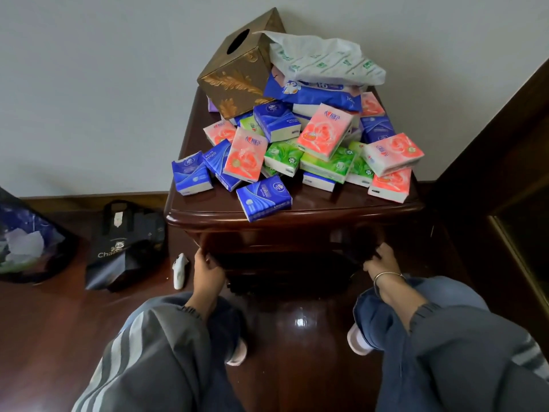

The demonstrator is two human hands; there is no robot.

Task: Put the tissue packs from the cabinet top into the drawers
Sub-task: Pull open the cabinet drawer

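Several blue, pink and green tissue packs lie heaped on the dark wooden cabinet top. One blue pack sits at the front edge. Below the top, my left hand grips the left end of the top drawer front, fingers curled under it. My right hand, with a bracelet at the wrist, holds the drawer's right end the same way. The drawer's inside is hidden in shadow.
A gold tissue box and a white plastic bag sit at the back of the heap. A black bag, a dark purple bag and a white scrap lie on the floor at left. Dark wood furniture stands at right.
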